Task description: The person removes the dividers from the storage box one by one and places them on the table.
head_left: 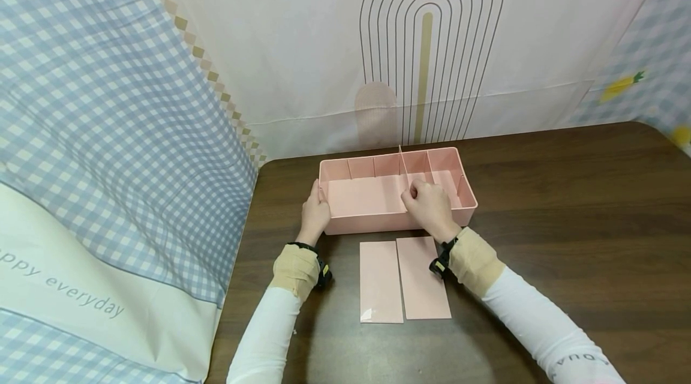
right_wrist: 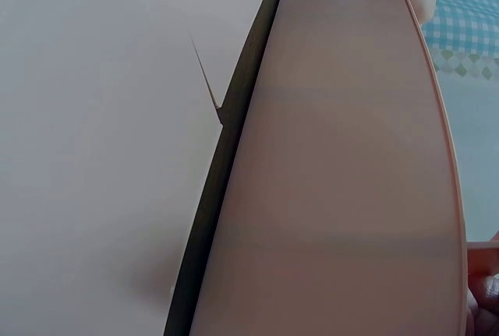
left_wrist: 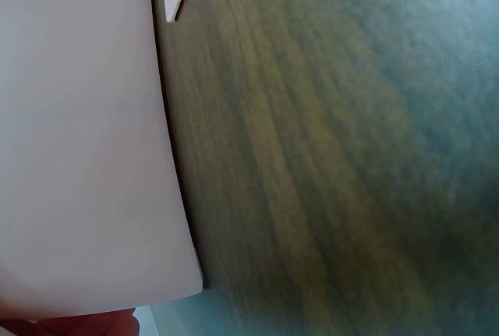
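Observation:
A long pink storage box (head_left: pixel 372 225) lies crosswise on the table, its long front wall also filling much of the right wrist view. My left hand (head_left: pixel 315 211) grips the box's left end, fingers at the end wall. Over the right part of the box, my right hand (head_left: pixel 430 207) pinches a thin pink divider (head_left: pixel 403 165), whose far corner sticks up above the back rim. The right wrist view shows fingertips (right_wrist: pixel 485 305) against this divider's edge at the box rim. Farther right, another divider (head_left: pixel 430 167) stands across the box.
Two flat pink panels lie side by side in front of the box, a left panel (head_left: pixel 381 282) and a right panel (head_left: pixel 423 279) partly under the right wrist. The dark wooden table (head_left: pixel 567 210) meets a patterned cloth (head_left: pixel 302 72) behind and a checkered cloth (head_left: pixel 135 132) at left.

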{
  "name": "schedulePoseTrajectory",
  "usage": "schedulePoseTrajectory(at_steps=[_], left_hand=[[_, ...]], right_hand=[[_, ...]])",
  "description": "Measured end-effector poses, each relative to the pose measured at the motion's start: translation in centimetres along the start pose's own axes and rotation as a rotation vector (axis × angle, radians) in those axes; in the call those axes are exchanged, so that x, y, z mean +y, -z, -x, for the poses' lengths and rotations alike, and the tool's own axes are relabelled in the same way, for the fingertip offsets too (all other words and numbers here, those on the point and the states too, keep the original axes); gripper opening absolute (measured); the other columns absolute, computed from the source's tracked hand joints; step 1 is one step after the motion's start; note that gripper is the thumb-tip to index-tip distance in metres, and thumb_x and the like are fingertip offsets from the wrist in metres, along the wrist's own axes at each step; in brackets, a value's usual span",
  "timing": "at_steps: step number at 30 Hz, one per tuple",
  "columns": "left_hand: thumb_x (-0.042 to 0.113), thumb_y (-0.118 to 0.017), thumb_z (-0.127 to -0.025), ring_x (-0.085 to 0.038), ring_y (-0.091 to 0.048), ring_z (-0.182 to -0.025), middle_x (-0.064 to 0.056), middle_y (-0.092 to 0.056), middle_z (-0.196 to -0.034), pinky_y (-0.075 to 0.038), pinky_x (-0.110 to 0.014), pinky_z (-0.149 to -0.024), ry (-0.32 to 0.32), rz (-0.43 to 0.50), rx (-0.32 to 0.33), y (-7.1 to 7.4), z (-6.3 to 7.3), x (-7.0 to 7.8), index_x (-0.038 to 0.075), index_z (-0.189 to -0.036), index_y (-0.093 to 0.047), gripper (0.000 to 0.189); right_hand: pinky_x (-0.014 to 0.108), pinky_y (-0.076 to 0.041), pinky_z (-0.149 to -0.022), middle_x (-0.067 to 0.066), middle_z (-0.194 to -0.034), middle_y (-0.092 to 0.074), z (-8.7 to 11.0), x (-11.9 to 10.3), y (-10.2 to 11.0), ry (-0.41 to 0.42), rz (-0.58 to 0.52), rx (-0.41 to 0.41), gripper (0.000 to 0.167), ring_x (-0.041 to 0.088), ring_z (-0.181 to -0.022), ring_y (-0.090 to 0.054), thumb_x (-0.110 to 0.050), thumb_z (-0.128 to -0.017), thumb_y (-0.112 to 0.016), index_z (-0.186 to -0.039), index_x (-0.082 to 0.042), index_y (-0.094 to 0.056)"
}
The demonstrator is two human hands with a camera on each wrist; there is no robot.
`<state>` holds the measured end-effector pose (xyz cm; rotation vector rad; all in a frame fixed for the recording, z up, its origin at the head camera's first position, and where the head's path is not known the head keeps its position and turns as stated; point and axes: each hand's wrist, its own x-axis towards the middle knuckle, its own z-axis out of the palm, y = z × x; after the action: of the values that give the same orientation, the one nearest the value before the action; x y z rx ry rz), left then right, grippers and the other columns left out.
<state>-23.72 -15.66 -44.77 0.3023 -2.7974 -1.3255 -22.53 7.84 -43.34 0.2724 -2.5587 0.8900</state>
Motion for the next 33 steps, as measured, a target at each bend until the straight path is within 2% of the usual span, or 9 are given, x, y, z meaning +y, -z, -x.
schedulePoseTrajectory(at_steps=[21, 33], left_hand=[[0.025, -0.018, -0.098, -0.027, -0.029, -0.130, -0.012, -0.029, -0.143, -0.027, -0.041, -0.105, 0.016, 0.010, -0.018, -0.06, -0.11, -0.07, 0.011, -0.142, -0.017, 0.046], [0.025, -0.018, -0.098, -0.026, -0.029, -0.130, -0.011, -0.029, -0.143, -0.026, -0.041, -0.106, 0.019, 0.008, -0.015, -0.09, -0.10, -0.07, 0.013, -0.143, -0.016, 0.046]], right_hand=[[0.024, -0.025, -0.042, 0.000, -0.047, -0.039, -0.15, -0.07, 0.20, -0.010, 0.001, 0.016, 0.026, 0.016, -0.044, -0.035, -0.010, -0.076, -0.053, -0.053, -0.011, -0.041], [0.024, -0.024, -0.043, 0.001, -0.046, -0.039, -0.32, -0.33, 0.55, 0.015, -0.018, 0.024, 0.026, 0.016, -0.043, -0.034, -0.011, -0.077, -0.052, -0.053, -0.011, -0.041]])
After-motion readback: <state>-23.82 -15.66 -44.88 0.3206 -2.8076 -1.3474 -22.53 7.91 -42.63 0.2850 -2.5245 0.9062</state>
